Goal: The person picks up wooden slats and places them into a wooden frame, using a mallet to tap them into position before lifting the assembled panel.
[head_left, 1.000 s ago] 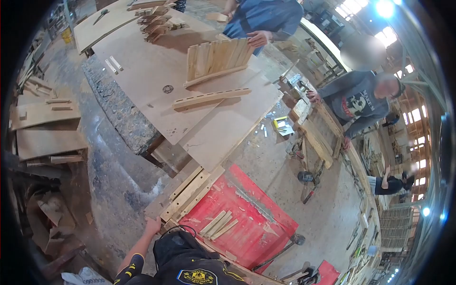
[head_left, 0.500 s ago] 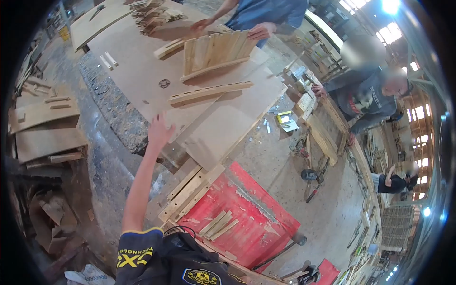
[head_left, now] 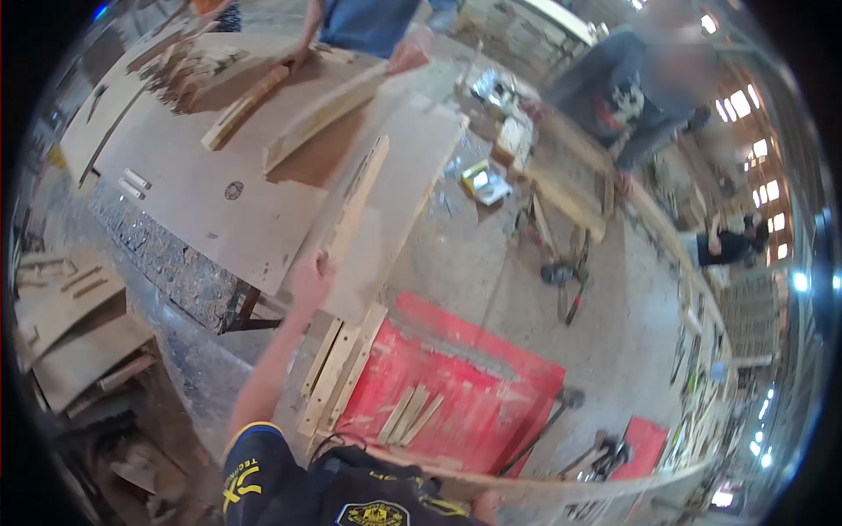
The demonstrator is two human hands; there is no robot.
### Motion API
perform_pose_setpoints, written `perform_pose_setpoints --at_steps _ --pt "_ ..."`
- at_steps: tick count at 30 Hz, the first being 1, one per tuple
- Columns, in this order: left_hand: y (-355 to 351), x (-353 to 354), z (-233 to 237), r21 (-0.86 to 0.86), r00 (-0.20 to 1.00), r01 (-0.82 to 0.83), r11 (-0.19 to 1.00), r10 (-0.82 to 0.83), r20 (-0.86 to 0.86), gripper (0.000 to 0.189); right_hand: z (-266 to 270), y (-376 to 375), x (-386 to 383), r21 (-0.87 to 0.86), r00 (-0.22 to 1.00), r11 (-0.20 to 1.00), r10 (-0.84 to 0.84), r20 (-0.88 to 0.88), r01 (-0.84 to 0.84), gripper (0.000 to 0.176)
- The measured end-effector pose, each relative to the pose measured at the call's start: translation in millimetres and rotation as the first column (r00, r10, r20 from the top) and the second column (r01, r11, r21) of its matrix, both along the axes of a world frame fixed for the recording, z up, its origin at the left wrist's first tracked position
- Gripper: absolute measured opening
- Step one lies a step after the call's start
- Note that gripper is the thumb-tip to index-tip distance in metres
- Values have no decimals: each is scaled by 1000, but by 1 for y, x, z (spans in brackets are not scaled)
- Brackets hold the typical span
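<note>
My left hand (head_left: pixel 316 272) is closed round the near end of a slotted wooden rail (head_left: pixel 358 197), which points away from me over the pale board on the table. A small patch of what looks like my right hand (head_left: pixel 485 506) shows at the bottom edge, its fingers not visible. Beside my left forearm lie two narrow wooden rails with holes (head_left: pixel 358 373), along the edge of a red board (head_left: pixel 456 386). Across the table, a co-worker's hands touch a slatted wooden panel (head_left: pixel 320 118), seen nearly edge-on, and a wooden bar (head_left: pixel 246 105).
Thin wood strips (head_left: pixel 410 415) lie on the red board. A yellow-and-white box (head_left: pixel 485 182) and a drill-like tool (head_left: pixel 559 273) sit on the grey surface. Another person handles a wooden frame (head_left: pixel 570 188) at the right. Stacked boards (head_left: pixel 79 320) stand at the lower left.
My left hand has gone from spread fingers to gripping the slotted rail, which has swung from crosswise to pointing away from me. The co-worker's panel has tilted. My view has shifted.
</note>
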State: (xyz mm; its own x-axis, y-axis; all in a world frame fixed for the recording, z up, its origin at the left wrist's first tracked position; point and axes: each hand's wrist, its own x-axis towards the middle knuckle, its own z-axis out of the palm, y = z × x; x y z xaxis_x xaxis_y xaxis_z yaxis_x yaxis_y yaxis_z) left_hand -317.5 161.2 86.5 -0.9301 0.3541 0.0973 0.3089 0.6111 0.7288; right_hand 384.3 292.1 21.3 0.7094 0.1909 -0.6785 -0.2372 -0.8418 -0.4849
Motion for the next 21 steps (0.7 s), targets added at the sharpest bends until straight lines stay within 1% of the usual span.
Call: perform_pose_setpoints --at_steps 1,2,3,4,5,6,7,8,9,10,11,12,13,14,15,16,17,18,19,20,21 --pt "6 40 1 151 971 -43 988 6 237 29 -2 0 7 -43 997 998 -47 65 50 62" --pt "14 76 -44 388 881 -172 906 -35 472 28 -1 3 6 -93 981 989 -101 167 118 61" --pt "29 120 -23 473 784 -246 846 -114 610 23 3 5 0 -132 946 979 -108 305 155 61" --pt "43 161 1 469 654 -375 800 -130 745 18 10 6 -11 -157 901 979 -52 431 132 61" --pt "53 199 -28 536 551 -428 728 -260 793 16 23 3 -27 -236 783 966 225 580 -103 58" --pt "63 229 -14 468 489 -401 788 -248 836 15 39 2 -42 -350 567 883 469 677 -313 56" --pt "75 265 -16 492 478 -382 783 -288 830 16 53 9 -56 -485 273 736 645 714 -473 54" --pt "90 298 -23 522 471 -367 770 -330 818 18 61 28 -72 -626 -64 544 725 686 -559 53" --pt "104 323 -24 471 409 -304 828 -333 850 21 64 59 -81 -479 -193 222 715 672 -849 56" --pt "112 349 -26 416 340 -225 881 -329 881 23 51 78 -109 129 253 225 706 662 -966 58" --pt "120 372 -26 457 179 -295 839 -421 889 27 89 83 -173 228 251 144 789 561 -963 62" --pt "127 389 -27 484 23 -367 795 -512 859 31 84 99 -207 189 152 59 837 525 -980 60" --pt "130 406 -36 548 -33 -268 792 -576 816 33 95 105 -244 274 -21 -208 830 557 -939 68" --pt "132 418 -46 610 -90 -172 773 -629 772 35 107 104 -283 150 -148 -250 860 489 -957 65" --pt "136 419 -53 667 -144 -78 741 -671 728 36 132 97 -319 32 -268 -306 876 400 -951 62" --pt "135 405 -48 670 -123 182 720 -660 742 36 115 105 -324 -5 -354 -390 831 429 -921 64" --pt "129 380 -35 619 -95 427 659 -648 756 36 85 115 -331 -45 -439 -472 776 452 -880 65" --pt "122 352 -21 521 -61 641 564 -639 766 37 64 125 -338 -89 -522 -551 710 472 -830 67" --pt "115 322 -15 376 263 695 612 -704 660 29 57 133 -345 -127 -573 -597 655 493 -792 68" --pt "104 289 -5 225 543 693 685 -701 462 24 52 142 -349 -169 -623 -640 595 508 -749 69" --pt "88 251 15 310 804 405 860 -497 328 20 47 148 -351 -209 -666 -675 540 514 -708 70"
